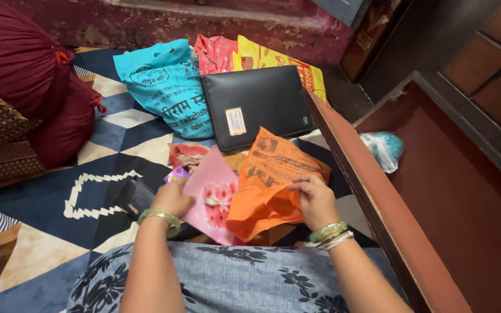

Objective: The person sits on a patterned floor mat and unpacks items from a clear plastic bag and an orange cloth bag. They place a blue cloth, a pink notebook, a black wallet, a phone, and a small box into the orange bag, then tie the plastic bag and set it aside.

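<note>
Left hand (172, 199): fingertips hidden under the pink bag (213, 194). Right hand (315, 200): thumb tucked behind a fold of the orange bag (273, 179). Dark wallet (135, 197), left of centre, half covered by the left hand. Maroon bolster (21, 64) cut off by the upper left edge. Blue-white bundle (382, 149), right of centre, too blurred to identify.

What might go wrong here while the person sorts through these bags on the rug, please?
The right hand pinches only the edge of the orange bag, so it could slip or tear. The left hand rests on the pink bag, which overlaps other items; small things beneath, like the dark wallet, may get buried.
</note>
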